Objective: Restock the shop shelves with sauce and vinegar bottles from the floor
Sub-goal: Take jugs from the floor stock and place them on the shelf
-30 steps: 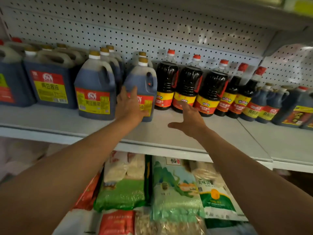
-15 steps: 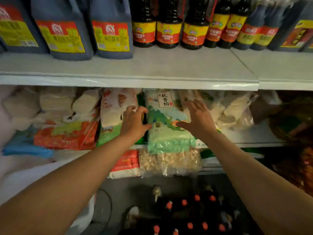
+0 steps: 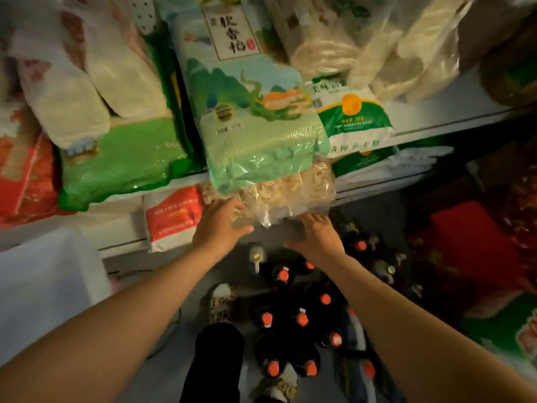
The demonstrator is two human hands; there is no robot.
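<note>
The dark bottles (image 3: pixel 293 318) with red caps stood upright on the floor (image 3: pixel 162 353), clustered directly below both hands, so their long axes ran straight up toward the camera and the caps faced the palms. The right hand (image 3: pixel 318 238) hung with fingers spread and relaxed, holding nothing, above the far caps; it looked the nearer of the two to the cluster. The left hand (image 3: pixel 219 228) was also empty, fingers loosely extended, in front of the clear bag (image 3: pixel 290 196) overhanging the lower shelf (image 3: pixel 122 225). The next move probably called for a straight reach down onto a neck. Sacks of grain (image 3: pixel 252 117) crowded the shelf above; the aisle was dim and tight.
</note>
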